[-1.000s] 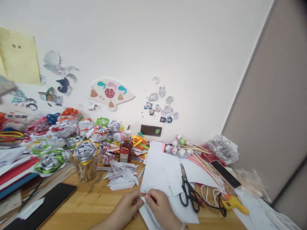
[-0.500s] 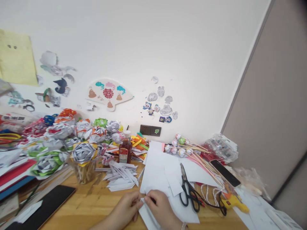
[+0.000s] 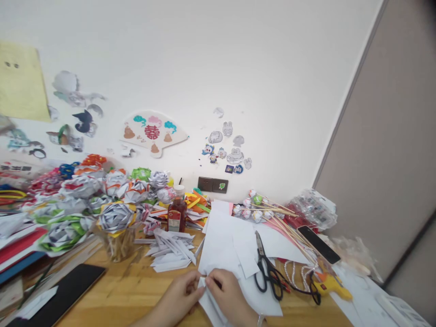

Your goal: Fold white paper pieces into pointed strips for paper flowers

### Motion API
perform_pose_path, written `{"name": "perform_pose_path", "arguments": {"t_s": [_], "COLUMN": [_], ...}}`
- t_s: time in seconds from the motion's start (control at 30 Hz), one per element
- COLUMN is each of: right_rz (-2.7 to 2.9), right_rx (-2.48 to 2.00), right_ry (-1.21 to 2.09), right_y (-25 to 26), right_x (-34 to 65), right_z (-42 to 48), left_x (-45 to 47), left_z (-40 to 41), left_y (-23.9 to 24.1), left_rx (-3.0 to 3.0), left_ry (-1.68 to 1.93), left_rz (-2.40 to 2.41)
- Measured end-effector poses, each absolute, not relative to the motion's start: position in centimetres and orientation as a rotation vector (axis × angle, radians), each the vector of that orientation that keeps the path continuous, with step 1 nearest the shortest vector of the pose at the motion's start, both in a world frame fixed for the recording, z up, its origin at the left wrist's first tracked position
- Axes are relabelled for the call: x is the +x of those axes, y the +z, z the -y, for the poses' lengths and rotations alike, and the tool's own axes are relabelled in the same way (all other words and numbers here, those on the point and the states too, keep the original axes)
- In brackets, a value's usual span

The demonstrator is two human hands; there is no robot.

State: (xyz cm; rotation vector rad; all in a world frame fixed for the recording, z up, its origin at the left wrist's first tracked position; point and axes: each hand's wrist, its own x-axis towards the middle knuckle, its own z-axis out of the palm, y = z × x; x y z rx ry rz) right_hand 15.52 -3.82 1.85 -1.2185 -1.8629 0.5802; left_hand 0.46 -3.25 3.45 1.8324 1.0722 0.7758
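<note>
Both my hands meet at the front of the wooden table around a folded piece of white paper [image 3: 211,306]. My left hand [image 3: 182,293] pinches its upper left edge between thumb and fingers. With fingers curled, my right hand [image 3: 225,290] holds the same paper from the right, its thumb lying along the fold. My fingers cover part of the paper. Beyond my hands lie white paper sheets [image 3: 218,236], and a heap of folded white paper strips [image 3: 172,250] sits a little to the left. Black-handled scissors [image 3: 267,270] rest on the sheets to the right.
Folded paper flowers [image 3: 117,217] crowd the left side, near a brown bottle [image 3: 177,213]. A black phone [image 3: 318,245], a yellow glue gun [image 3: 332,287] and thin sticks with paper balls [image 3: 259,211] lie at the right. A dark flat case [image 3: 73,290] lies front left.
My left thumb and fingers have shifted slightly on the paper's edge. My right hand keeps its grip, and the whole view has moved a little to the side.
</note>
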Motion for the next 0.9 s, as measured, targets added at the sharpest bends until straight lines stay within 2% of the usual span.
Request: {"name": "perform_pose_path", "arguments": {"t_s": [0.9], "right_rz": [1.85], "right_rx": [-1.178], "right_ry": [0.603], "right_y": [1.9], "right_x": [15.6], "right_z": [3.8], "left_x": [0.3], "left_z": [3.5], "left_y": [2.3], "left_rx": [2.023], "left_ry": [0.931], "left_rz": [-1.174]}}
